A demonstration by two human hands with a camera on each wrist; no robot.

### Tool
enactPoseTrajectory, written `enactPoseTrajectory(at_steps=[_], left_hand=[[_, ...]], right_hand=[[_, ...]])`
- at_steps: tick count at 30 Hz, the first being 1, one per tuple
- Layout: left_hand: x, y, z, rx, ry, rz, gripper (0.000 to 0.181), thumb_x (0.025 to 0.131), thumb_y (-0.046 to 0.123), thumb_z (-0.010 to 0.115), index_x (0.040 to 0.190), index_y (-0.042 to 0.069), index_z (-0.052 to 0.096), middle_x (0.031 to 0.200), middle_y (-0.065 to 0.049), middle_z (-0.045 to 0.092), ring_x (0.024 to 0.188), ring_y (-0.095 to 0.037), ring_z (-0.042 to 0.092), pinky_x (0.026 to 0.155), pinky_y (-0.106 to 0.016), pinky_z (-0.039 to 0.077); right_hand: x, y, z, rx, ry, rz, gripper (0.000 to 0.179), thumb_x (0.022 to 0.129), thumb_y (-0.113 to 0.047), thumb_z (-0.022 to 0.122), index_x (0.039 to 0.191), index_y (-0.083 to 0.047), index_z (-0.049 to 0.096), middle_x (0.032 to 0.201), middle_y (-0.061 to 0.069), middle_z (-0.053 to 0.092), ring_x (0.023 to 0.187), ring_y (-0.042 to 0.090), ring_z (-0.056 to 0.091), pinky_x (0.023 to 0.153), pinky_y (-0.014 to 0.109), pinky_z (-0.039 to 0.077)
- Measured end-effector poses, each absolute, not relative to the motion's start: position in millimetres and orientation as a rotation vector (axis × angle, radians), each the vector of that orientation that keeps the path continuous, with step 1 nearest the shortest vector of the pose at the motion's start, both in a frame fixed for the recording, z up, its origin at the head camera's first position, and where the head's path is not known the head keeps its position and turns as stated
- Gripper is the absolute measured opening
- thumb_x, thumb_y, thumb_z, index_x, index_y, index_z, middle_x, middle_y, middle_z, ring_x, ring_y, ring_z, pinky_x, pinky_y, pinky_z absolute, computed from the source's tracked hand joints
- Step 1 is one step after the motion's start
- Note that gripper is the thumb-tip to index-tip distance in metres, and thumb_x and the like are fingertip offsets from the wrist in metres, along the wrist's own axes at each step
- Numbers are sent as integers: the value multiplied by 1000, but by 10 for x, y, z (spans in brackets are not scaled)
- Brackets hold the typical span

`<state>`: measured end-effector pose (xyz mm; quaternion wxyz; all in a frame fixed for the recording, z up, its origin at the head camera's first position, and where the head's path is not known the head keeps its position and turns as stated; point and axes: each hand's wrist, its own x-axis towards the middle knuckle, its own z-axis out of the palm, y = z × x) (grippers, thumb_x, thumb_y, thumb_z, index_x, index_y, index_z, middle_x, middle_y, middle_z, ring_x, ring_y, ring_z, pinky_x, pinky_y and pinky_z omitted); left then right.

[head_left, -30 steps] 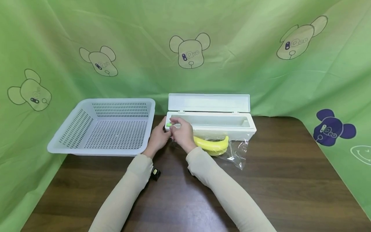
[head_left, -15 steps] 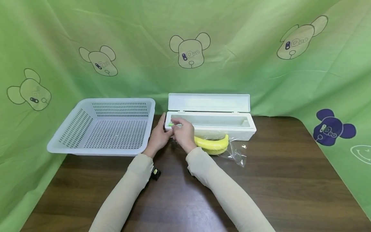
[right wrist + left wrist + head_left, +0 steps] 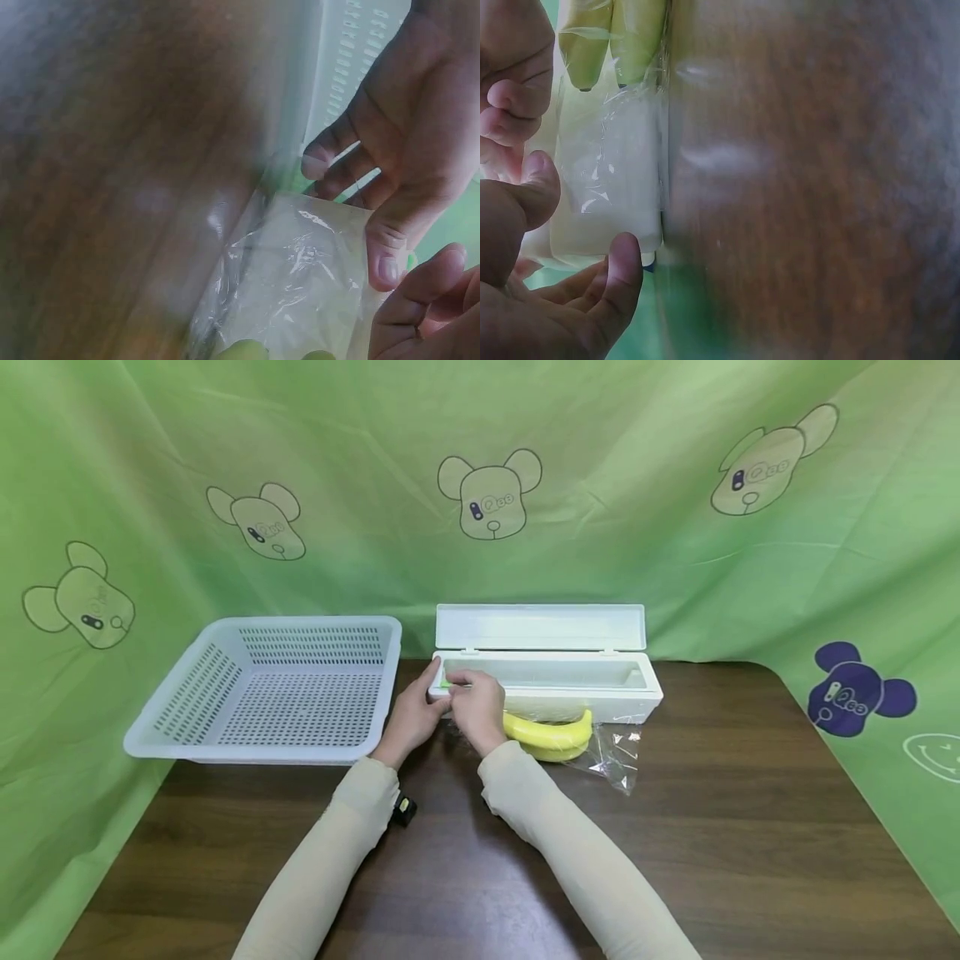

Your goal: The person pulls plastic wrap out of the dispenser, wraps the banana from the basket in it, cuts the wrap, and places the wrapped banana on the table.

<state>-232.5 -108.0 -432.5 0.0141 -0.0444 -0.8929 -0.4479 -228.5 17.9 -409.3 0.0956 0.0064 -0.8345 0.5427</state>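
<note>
A long white cling film dispenser [image 3: 630, 708] stands with its lid [image 3: 540, 628] raised. My left hand [image 3: 412, 714] grips the dispenser's left end, thumb near the front edge and fingers around the end, as the right wrist view also shows. Beside that thumb, my right hand [image 3: 478, 710] has curled fingers at a small green slide cutter [image 3: 446, 684] on the front rim. The fingers partly hide the cutter. Clear cling film [image 3: 618, 762] hangs down the front onto the table. Yellow bananas [image 3: 551, 735] lie against the dispenser with film about them.
A pale plastic basket [image 3: 262, 752] with slotted walls stands left of the dispenser. The dark wooden table [image 3: 712, 827] extends in front and to the right. A green printed curtain [image 3: 600, 543] closes off the back and sides.
My right hand and the green slide cutter have shifted slightly to the right along the rim. My left hand keeps its hold on the dispenser's end. The bananas stay in place.
</note>
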Motion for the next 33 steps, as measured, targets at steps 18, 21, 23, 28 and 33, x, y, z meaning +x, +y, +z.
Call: enactPoseTrajectory(at_steps=[18, 21, 23, 28, 33], left_hand=[[-2323, -985, -4362, -115, -2774, -1365, 69, 98, 22, 69, 158, 24, 35, 148, -9, 52, 121, -26, 56, 98, -43, 45], [-2333, -977, -4357, -121, -2775, -1360, 68, 98, 23, 68, 158, 24, 36, 150, -8, 50, 124, -26, 55, 99, -42, 44], [-2333, -977, -4350, -125, -2776, -1363, 68, 98, 24, 68, 158, 24, 35, 152, -7, 48, 128, -26, 53, 101, -42, 44], [-2316, -1004, -4334, -109, -2776, -1360, 70, 97, 24, 70, 158, 23, 36, 150, -11, 50, 130, -28, 52, 103, -43, 43], [-2306, -1026, -4319, -109, -2778, -1356, 73, 96, 26, 72, 158, 24, 35, 151, -11, 48, 133, -30, 49, 105, -43, 41]], right_hand=[[-2295, 248, -4043, 36, -2606, 1420, 27, 81, 8, 59, 102, 1, 76, 95, 12, 73, 94, 30, 66, 86, 41, 51], [-2293, 257, -4033, 49, -2619, 1386, 26, 82, 7, 59, 101, 1, 75, 96, 12, 73, 94, 30, 66, 87, 41, 51], [-2293, 261, -4030, 56, -2632, 1357, 25, 83, 6, 59, 101, 1, 75, 97, 12, 72, 95, 30, 65, 87, 41, 50], [-2275, 267, -4015, 67, -2643, 1333, 22, 84, 5, 60, 100, 1, 74, 98, 13, 72, 95, 30, 65, 86, 42, 51], [-2263, 284, -3992, 39, -2632, 1363, 20, 82, 5, 66, 100, 1, 74, 96, 12, 72, 93, 30, 65, 86, 42, 51]])
